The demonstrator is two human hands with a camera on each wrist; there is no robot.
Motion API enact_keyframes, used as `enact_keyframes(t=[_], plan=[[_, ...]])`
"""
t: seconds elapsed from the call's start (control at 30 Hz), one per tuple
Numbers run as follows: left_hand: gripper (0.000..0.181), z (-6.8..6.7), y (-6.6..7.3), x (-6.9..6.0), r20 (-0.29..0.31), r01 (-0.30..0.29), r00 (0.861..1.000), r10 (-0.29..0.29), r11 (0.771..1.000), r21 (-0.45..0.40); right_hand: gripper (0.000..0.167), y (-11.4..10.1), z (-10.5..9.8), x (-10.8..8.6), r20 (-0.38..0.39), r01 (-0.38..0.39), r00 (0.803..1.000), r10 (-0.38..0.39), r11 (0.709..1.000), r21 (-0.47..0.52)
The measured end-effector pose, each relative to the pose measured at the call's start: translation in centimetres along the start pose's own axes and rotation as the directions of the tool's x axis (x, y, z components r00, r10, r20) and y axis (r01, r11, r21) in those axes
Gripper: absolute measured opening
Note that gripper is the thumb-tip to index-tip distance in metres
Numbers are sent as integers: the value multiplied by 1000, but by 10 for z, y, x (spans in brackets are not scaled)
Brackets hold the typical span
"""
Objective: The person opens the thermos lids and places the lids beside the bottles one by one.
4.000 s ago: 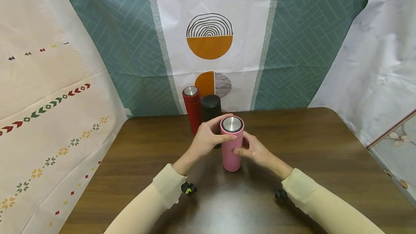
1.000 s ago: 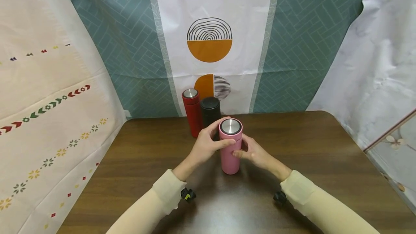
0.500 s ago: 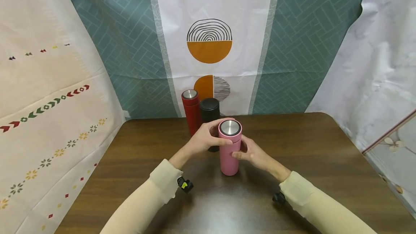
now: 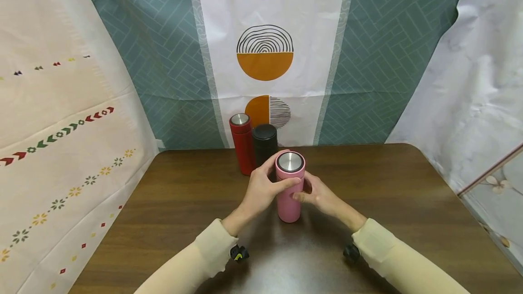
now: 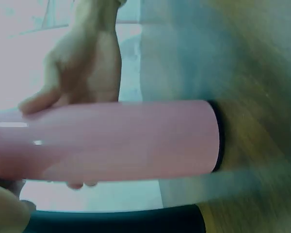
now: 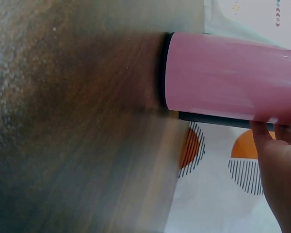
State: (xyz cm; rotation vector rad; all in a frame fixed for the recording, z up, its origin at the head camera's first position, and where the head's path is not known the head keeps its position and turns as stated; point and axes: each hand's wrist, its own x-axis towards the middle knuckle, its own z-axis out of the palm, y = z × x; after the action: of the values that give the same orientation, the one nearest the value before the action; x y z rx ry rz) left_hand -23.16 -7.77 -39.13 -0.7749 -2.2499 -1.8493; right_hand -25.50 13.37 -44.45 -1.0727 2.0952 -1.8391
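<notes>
A pink thermos bottle point(image 4: 289, 205) with a steel-topped lid point(image 4: 290, 161) is upright at the middle of the wooden table. My left hand point(image 4: 263, 189) grips it near the top, thumb across the front of the lid part. Lower down, my right hand point(image 4: 323, 196) holds the body from the right side, its thumb on the front. In the left wrist view the bottle point(image 5: 131, 141) lies across the picture, with the right hand point(image 5: 87, 73) round its far side. The right wrist view shows its black-rimmed base end point(image 6: 184, 73); whether this touches the table I cannot tell.
Close behind the left hand stands a black bottle point(image 4: 264, 142), partly hidden. A red thermos point(image 4: 243, 149) with a steel lid top is beside it on the left. The brown table point(image 4: 367, 171) ends at a patterned cloth backdrop point(image 4: 367, 58).
Since half a second ago, my left wrist has swung right and the thumb has slid farther right across the bottle's front. The right hand and the bottle stay nearly in place.
</notes>
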Motion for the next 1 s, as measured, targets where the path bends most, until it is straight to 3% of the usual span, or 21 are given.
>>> enact_keyframes(t=[0.17, 0.3, 0.4, 0.63, 0.8, 0.9, 1.0], plan=[[69, -14, 0, 9, 133, 25, 991, -16, 997, -69, 66, -1, -1, 2, 9, -15, 1000, 15, 1000, 3], [68, -26, -1, 20, 280, 60, 960, -22, 990, -129, 67, -3, -2, 2, 6, -32, 999, 32, 999, -3], [66, -30, -1, 25, 325, 78, 945, -28, 987, -140, 68, -3, -2, 2, 2, -34, 999, 34, 999, -5], [62, -23, -2, 18, 227, 47, 974, -19, 992, -116, 69, -2, 1, 2, 4, -11, 1000, 11, 1000, 9], [66, -11, 0, 8, 83, 3, 997, 2, 999, -54, 68, -1, 1, 0, -5, -6, 1000, 6, 1000, -3], [68, -1, 3, 0, -23, -6, 1000, 6, 1000, 3, 68, 0, 1, -1, -4, 8, 1000, -8, 1000, -1], [69, 4, 4, -4, -55, -1, 998, 2, 1000, 22, 67, 0, 1, -1, 4, 14, 1000, -14, 1000, 14]])
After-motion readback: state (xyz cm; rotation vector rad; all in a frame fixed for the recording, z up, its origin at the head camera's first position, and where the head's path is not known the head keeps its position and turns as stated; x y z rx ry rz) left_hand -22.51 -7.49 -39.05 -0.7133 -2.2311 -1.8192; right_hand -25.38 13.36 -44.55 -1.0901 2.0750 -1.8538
